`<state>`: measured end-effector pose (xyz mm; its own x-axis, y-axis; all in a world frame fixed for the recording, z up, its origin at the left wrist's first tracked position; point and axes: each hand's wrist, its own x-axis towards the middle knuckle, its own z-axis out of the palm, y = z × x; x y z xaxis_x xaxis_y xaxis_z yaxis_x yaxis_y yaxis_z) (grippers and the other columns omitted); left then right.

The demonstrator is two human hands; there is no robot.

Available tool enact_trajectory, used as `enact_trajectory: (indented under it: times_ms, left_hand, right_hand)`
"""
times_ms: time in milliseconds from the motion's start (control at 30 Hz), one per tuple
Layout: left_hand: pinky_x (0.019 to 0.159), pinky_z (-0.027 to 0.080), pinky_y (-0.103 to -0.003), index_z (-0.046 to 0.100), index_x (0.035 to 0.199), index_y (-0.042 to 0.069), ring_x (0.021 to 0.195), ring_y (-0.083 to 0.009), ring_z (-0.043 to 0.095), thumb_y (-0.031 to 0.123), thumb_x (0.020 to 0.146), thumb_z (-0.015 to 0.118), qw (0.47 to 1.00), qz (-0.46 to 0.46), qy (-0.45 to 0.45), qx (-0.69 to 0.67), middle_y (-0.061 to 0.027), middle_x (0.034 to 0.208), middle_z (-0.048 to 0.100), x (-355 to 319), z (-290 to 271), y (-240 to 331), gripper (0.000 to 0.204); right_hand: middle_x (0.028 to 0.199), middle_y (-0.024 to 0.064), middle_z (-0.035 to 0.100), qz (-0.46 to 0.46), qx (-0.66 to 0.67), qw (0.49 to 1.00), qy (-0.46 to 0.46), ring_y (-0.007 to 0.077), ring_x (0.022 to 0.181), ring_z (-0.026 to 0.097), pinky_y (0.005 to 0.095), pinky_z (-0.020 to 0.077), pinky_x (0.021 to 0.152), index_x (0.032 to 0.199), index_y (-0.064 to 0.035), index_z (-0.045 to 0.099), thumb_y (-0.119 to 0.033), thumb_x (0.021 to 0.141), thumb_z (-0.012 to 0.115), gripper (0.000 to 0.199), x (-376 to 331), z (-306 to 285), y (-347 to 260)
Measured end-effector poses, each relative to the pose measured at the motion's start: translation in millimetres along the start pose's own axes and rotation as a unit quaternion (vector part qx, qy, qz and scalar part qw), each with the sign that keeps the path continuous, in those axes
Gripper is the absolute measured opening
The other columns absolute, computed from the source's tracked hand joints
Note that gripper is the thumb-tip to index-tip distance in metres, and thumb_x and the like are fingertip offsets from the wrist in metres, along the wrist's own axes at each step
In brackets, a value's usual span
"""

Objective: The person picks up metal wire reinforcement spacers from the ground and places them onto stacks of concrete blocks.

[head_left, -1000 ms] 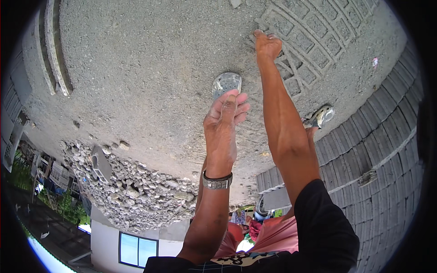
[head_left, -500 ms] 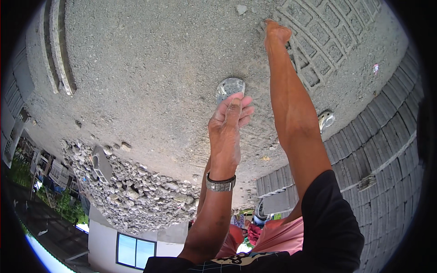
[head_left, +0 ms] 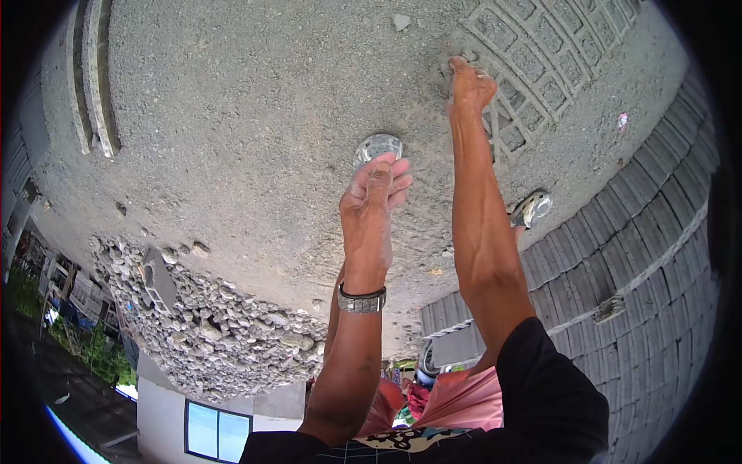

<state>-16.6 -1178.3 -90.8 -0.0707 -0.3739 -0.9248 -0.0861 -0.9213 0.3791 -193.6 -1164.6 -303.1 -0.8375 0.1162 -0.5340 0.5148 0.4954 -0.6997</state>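
Your left hand [head_left: 376, 189] hangs loosely open; your right hand [head_left: 472, 87], grip indiscernible, is at grey, gritty, grid-shaped ridges [head_left: 535, 76].

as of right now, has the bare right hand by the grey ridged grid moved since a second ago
Yes, slightly rightward: the bare right hand is now farther to the right of the small pale grey stone.

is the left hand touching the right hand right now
Apart: the head view shows a strip of grey ground between the left hand and the right hand.
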Motion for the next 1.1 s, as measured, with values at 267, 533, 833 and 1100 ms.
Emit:
enact_trajectory:
  times_ms: [267, 533, 833, 1100]
  left_hand:
    - [0.092, 0.046, -0.029, 0.058, 0.123, -0.004, 0.104, -0.0179, 0.062, 0.037, 0.095, 0.06, 0.977, 0.099, -0.06, 0.179, -0.0168, 0.114, 0.066, 1, 28, -22, 0.05]
    - [0.06, 0.045, -0.027, 0.062, 0.081, -0.006, 0.066, -0.0082, 0.049, 0.049, 0.081, 0.074, 0.922, -0.018, -0.243, 0.302, -0.0042, 0.069, 0.058, -22, 65, -10, 0.056]
    - [0.063, 0.036, -0.029, 0.072, 0.095, 0.004, 0.07, -0.0096, 0.043, 0.033, 0.079, 0.079, 0.929, 0.06, -0.332, 0.152, 0.0003, 0.074, 0.048, -93, 70, 50, 0.034]
    - [0.077, 0.051, -0.028, 0.063, 0.099, -0.001, 0.076, -0.0136, 0.064, 0.012, 0.086, 0.073, 0.964, 0.126, -0.165, 0.165, -0.0093, 0.082, 0.069, -92, 130, 171, 0.021]
  right_hand:
    - [0.066, -0.0041, 0.048, 0.044, -0.024, 0.977, -0.208, 0.0062, 0.062, 0.038, 0.0252, 0.0305, 0.054, 0.067, -0.004, 0.054, -0.016, 0.074, 0.079, 0.028, -102, -156, -39]
    - [0.095, 0.0092, 0.066, -0.002, -0.241, 0.884, -0.401, 0.017, 0.081, 0.062, 0.031, 0.0506, 0.073, 0.104, 0.0034, 0.063, -0.015, 0.08, 0.072, 0.032, -148, -212, -118]
    - [0.116, 0.0276, 0.058, -0.206, -0.442, 0.759, -0.431, 0.0379, 0.103, 0.062, 0.0456, 0.0501, 0.087, 0.125, 0.0047, 0.052, -0.021, 0.082, 0.069, 0.053, -208, -254, -266]
    - [0.082, 0.0099, 0.065, 0.027, -0.169, 0.907, -0.385, 0.0204, 0.07, 0.064, 0.0316, 0.0494, 0.066, 0.1, -0.0012, 0.06, -0.013, 0.087, 0.066, 0.019, -139, -250, -247]
